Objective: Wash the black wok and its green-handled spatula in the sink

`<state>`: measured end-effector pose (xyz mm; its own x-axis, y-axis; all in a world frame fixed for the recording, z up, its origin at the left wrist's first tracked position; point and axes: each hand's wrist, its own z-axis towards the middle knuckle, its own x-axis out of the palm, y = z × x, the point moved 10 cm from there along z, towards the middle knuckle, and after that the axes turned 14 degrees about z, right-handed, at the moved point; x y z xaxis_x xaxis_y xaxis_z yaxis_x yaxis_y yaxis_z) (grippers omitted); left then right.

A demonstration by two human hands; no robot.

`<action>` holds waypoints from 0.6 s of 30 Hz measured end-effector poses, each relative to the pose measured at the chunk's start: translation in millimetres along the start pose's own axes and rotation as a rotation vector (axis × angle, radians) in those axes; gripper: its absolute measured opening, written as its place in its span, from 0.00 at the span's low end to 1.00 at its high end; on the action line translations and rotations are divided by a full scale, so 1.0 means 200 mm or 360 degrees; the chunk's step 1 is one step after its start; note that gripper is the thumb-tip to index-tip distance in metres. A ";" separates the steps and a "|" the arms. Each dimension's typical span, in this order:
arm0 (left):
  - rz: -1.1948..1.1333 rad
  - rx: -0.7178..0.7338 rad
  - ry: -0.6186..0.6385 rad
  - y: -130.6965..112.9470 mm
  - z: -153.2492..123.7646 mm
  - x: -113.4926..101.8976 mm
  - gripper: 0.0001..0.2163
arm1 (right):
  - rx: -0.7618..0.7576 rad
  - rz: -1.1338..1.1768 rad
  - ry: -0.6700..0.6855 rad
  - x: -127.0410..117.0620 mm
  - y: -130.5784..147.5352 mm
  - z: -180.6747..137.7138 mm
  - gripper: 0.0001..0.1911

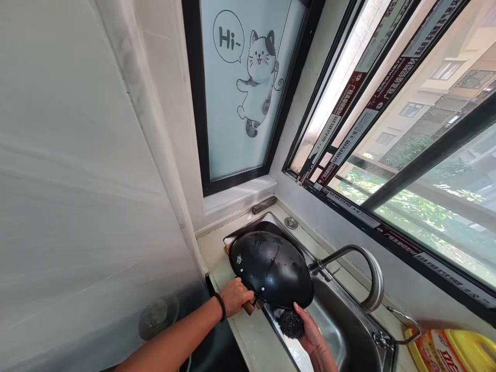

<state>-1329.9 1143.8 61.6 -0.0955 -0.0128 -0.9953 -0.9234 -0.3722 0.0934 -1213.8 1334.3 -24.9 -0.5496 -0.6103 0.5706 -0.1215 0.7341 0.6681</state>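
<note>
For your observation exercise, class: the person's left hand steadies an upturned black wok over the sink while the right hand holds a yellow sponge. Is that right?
Not quite. In the head view the right hand holds a dark scouring pad, not a yellow sponge. The left hand does steady the upturned black wok over the sink.

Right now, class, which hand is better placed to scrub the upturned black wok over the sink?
The right hand: it holds the dark scouring pad at the round black wok rim. The left hand grips its wooden handle.

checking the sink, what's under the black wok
The black wok is held upside down over the steel sink. Under its near rim the right hand holds a dark scrubber. The left hand grips its handle. The wok hides the basin's far end.
</note>
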 end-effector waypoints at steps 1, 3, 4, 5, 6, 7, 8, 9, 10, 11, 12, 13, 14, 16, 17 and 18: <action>-0.0025 -0.0019 0.0032 0.02 -0.02 0.02 0.04 | 0.0058 -0.0021 0.0024 0.01 -0.03 -0.01 0.19; -0.0065 -0.0059 0.0100 0.05 -0.04 0.06 0.05 | 0.0130 -0.0036 0.0073 0.04 -0.06 -0.02 0.19; -0.0077 -0.0075 0.0132 0.06 -0.04 0.07 0.06 | 0.0146 -0.0034 0.0090 0.05 -0.07 -0.03 0.19; -0.0077 -0.0092 0.0165 0.07 -0.05 0.08 0.06 | 0.0159 -0.0033 0.0103 0.06 -0.07 -0.03 0.19; -0.0066 -0.0109 0.0196 0.06 -0.04 0.09 0.06 | 0.0167 -0.0037 0.0107 0.06 -0.07 -0.04 0.19; -0.0049 -0.0133 0.0216 0.06 -0.04 0.09 0.07 | 0.0177 -0.0051 0.0105 0.04 -0.06 -0.05 0.19; -0.0025 -0.0171 0.0220 0.05 -0.04 0.07 0.07 | 0.0182 -0.0074 0.0098 0.02 -0.05 -0.05 0.19; 0.0000 -0.0219 0.0217 0.04 -0.04 0.05 0.07 | 0.0175 -0.0095 0.0081 -0.03 -0.02 -0.06 0.19; 0.0018 -0.0271 0.0218 0.04 -0.05 0.03 0.06 | 0.0161 -0.0106 0.0058 -0.08 0.00 -0.07 0.18; 0.0023 -0.0325 0.0225 0.03 -0.07 0.01 0.06 | 0.0144 -0.0104 0.0033 -0.15 0.04 -0.08 0.19; 0.0011 -0.0377 0.0235 0.02 -0.08 -0.01 0.07 | 0.0129 -0.0090 0.0011 -0.22 0.07 -0.09 0.20; -0.0022 -0.0428 0.0248 0.02 -0.11 -0.04 0.10 | 0.0118 -0.0072 -0.0008 -0.30 0.11 -0.10 0.22; -0.0080 -0.0479 0.0252 0.01 -0.13 -0.06 0.13 | 0.0104 -0.0056 -0.0024 -0.38 0.15 -0.11 0.25; -0.0249 -0.0593 0.0201 0.02 -0.18 -0.12 0.20 | 0.0069 -0.0054 -0.0037 -0.54 0.24 -0.14 0.32; -0.0338 -0.0664 0.0145 0.03 -0.21 -0.16 0.24 | 0.0039 -0.0067 -0.0041 -0.62 0.29 -0.14 0.34; -0.0419 -0.0736 0.0080 0.04 -0.23 -0.19 0.26 | -0.0001 -0.0082 -0.0047 -0.69 0.34 -0.15 0.35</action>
<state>-1316.2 1099.0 99.5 0.1457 0.0959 -0.9847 -0.6524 -0.7389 -0.1685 -1121.5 1458.7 -44.0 -0.5668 -0.6381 0.5211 -0.1498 0.7019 0.6964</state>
